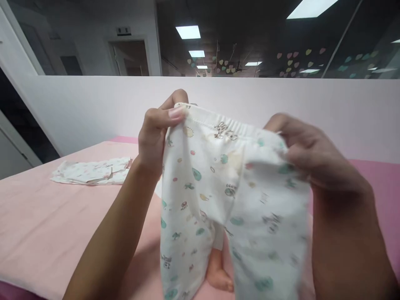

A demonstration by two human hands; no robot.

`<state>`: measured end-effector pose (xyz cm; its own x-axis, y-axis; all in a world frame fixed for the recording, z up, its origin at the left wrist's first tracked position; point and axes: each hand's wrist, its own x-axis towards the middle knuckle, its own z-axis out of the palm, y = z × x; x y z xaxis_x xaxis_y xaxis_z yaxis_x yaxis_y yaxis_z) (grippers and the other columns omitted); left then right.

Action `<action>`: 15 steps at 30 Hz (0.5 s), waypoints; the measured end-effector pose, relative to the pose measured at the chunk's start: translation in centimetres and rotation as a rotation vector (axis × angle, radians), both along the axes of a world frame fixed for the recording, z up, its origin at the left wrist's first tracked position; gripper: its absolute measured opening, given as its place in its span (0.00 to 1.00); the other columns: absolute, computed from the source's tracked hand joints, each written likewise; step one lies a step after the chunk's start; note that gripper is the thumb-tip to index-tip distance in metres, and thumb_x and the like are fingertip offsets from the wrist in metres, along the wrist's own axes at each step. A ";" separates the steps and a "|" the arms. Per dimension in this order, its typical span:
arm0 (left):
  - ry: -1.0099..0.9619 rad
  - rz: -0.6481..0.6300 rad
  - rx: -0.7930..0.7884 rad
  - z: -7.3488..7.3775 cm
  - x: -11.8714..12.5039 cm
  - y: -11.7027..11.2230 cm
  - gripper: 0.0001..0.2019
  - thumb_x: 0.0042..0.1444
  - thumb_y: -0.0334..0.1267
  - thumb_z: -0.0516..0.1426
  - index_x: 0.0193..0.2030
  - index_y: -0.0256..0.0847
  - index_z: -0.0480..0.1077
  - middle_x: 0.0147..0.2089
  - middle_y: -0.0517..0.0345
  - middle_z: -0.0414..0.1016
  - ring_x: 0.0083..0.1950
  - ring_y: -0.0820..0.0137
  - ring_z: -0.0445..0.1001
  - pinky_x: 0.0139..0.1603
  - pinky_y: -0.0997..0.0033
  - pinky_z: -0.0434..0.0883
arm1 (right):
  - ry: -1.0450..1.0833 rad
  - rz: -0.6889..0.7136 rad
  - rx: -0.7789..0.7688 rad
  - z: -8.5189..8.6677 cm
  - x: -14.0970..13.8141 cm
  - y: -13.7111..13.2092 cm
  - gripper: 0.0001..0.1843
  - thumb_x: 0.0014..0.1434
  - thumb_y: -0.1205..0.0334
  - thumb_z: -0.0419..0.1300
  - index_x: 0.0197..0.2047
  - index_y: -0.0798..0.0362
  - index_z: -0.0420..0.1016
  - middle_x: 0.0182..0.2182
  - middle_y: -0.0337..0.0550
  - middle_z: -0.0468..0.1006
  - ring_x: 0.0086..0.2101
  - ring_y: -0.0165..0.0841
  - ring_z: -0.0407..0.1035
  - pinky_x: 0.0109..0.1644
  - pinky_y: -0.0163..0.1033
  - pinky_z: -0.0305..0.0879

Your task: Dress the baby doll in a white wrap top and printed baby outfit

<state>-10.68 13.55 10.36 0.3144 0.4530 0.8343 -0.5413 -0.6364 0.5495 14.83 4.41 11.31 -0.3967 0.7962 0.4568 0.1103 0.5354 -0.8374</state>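
both hands (154,131) hold patterned pants (206,179) by the waistband (208,115).

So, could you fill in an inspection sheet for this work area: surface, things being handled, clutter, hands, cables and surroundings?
Surface: pink cover, lightly wrinkled.
Things handled: small printed trousers, elastic waistband up, legs hanging.
Clutter: folded printed cloth at left; small bare foot, possibly a doll's, visible between the trouser legs.
Hands: left hand pinches one end of the waistband; right hand, blurred, grips the other.
Cables: nothing seen.
Surroundings: white wall ahead, glass with heart shapes above.
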 end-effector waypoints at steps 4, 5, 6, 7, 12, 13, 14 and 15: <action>0.170 -0.022 0.058 0.0 -1.0 1.2 0.23 0.60 0.50 0.65 0.27 0.42 0.57 0.22 0.65 0.56 0.21 0.78 0.57 0.22 0.74 0.56 | -0.180 -0.039 0.033 -0.2 0.2 0.4 0.09 0.59 0.54 0.75 0.37 0.48 0.82 0.32 0.38 0.79 0.29 0.33 0.73 0.28 0.36 0.63; 0.248 0.014 0.081 -0.1 -1.2 1.5 0.23 0.59 0.52 0.66 0.27 0.42 0.61 0.23 0.65 0.59 0.22 0.77 0.59 0.22 0.74 0.57 | -0.122 -0.072 0.085 -0.3 0.1 0.4 0.09 0.60 0.54 0.74 0.35 0.48 0.82 0.30 0.37 0.78 0.28 0.32 0.71 0.27 0.36 0.62; 0.323 0.065 0.104 -0.1 -1.4 1.7 0.22 0.59 0.53 0.67 0.28 0.42 0.64 0.24 0.63 0.62 0.23 0.77 0.62 0.22 0.73 0.58 | -0.049 -0.097 0.147 -0.3 0.0 0.3 0.10 0.62 0.54 0.72 0.33 0.48 0.81 0.29 0.36 0.76 0.27 0.31 0.70 0.27 0.36 0.61; 0.386 0.118 0.126 -0.2 -1.5 1.7 0.22 0.58 0.54 0.68 0.29 0.42 0.66 0.25 0.62 0.65 0.25 0.76 0.64 0.22 0.73 0.59 | 0.001 -0.120 0.197 -0.2 -0.2 0.1 0.10 0.63 0.54 0.71 0.33 0.47 0.80 0.29 0.36 0.76 0.27 0.31 0.70 0.27 0.36 0.61; 0.418 0.177 0.171 -0.5 -0.6 0.9 0.21 0.62 0.59 0.65 0.35 0.43 0.70 0.31 0.60 0.72 0.30 0.72 0.72 0.26 0.72 0.68 | -0.239 -0.121 0.093 0.0 -1.9 -0.4 0.12 0.60 0.51 0.74 0.44 0.46 0.83 0.37 0.40 0.82 0.36 0.37 0.76 0.35 0.38 0.72; 0.407 0.158 0.167 -0.6 -0.2 0.8 0.21 0.63 0.60 0.64 0.37 0.44 0.70 0.31 0.60 0.72 0.31 0.72 0.73 0.27 0.72 0.69 | -0.310 -0.081 0.045 0.0 -2.2 -0.3 0.16 0.59 0.49 0.75 0.47 0.45 0.84 0.38 0.40 0.83 0.37 0.38 0.77 0.36 0.39 0.74; 0.401 0.139 0.159 -0.7 0.1 0.6 0.21 0.64 0.60 0.63 0.38 0.45 0.69 0.32 0.60 0.72 0.31 0.71 0.73 0.28 0.72 0.70 | -0.363 -0.038 0.009 -0.1 -2.5 -0.1 0.19 0.57 0.46 0.75 0.48 0.45 0.84 0.38 0.41 0.83 0.38 0.40 0.78 0.37 0.40 0.75; 0.397 0.122 0.148 -0.8 0.4 0.5 0.20 0.65 0.61 0.62 0.39 0.45 0.69 0.32 0.60 0.72 0.32 0.71 0.74 0.29 0.72 0.70 | -0.398 0.000 -0.018 -0.3 -2.8 0.1 0.20 0.57 0.45 0.75 0.48 0.45 0.84 0.38 0.41 0.83 0.39 0.40 0.78 0.38 0.41 0.75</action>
<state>-10.28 14.09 9.58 0.5751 0.3914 0.7184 -0.2222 -0.7703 0.5976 12.00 4.55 10.99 -0.5398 0.8028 0.2532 0.4284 0.5209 -0.7383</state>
